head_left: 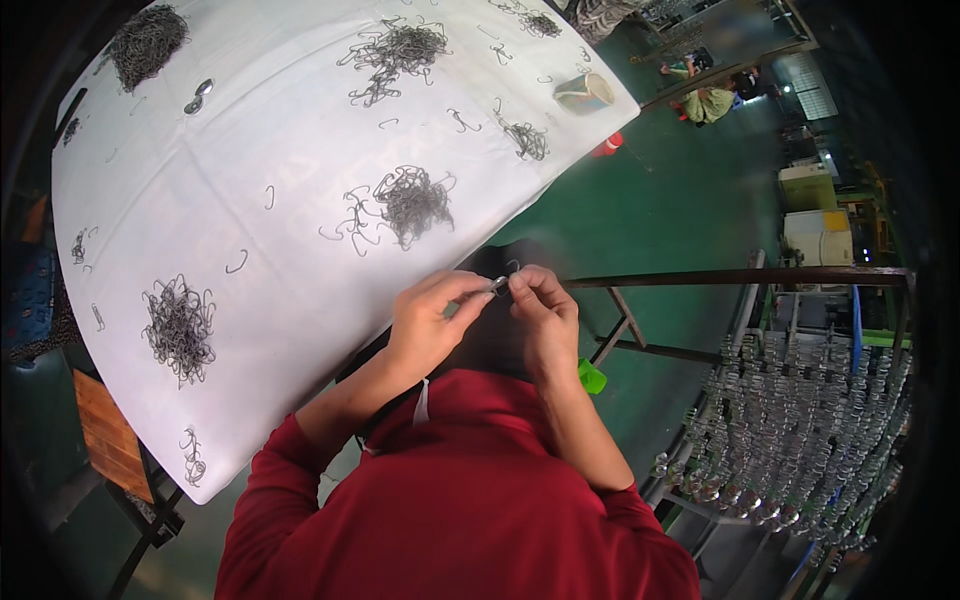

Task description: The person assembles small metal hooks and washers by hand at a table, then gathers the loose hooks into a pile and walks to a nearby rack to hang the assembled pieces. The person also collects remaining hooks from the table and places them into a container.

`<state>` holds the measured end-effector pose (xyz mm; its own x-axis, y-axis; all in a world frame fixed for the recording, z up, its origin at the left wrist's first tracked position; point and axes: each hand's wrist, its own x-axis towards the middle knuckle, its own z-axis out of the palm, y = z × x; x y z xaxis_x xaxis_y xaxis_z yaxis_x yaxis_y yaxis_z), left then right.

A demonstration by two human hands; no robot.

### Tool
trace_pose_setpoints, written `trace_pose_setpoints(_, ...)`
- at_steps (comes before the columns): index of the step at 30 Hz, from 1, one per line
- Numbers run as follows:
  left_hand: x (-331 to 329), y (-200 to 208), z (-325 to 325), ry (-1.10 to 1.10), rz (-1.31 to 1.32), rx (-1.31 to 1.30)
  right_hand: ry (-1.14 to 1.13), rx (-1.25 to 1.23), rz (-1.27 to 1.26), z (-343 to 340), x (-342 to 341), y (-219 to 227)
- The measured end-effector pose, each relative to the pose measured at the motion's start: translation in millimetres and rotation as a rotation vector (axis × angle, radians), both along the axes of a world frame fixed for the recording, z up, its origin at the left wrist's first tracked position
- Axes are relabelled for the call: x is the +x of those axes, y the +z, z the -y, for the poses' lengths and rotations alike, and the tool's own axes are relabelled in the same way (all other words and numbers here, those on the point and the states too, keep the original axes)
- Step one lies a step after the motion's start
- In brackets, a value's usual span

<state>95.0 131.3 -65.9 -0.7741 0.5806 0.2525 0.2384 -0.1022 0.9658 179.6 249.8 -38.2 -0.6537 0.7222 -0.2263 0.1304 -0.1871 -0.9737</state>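
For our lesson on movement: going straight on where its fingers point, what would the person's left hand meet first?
Beyond the small metal piece it pinches, the left hand would probably meet the right hand first, though depth is hard to judge.

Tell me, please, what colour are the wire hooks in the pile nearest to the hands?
The wire hooks are dark grey, seen best in the head view.

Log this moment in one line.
left hand: pinching shiny metal piece | right hand: pinching wire hook | hook piles: on white table
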Motion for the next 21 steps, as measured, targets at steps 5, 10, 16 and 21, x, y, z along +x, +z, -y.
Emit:
trace_pose_setpoints(5, -22, 8, 2, -0.020, -0.199, 0.023, -0.015, 0.406, -0.212, 7, -1, 5)
trace_pose_setpoints(10, -69, 11, 22, 0.152, -0.185, 0.008, -0.153, 0.471, -0.154, -22, 13, 57)
trace_pose_setpoints(16, -80, 10, 24, 0.126, -0.096, -0.064, -0.275, 0.501, -0.349, -69, 35, 144)
trace_pose_setpoints(21, -71, -4, -22, -0.044, -0.308, -0.123, -0.368, 0.678, -0.452, -96, 75, 221)
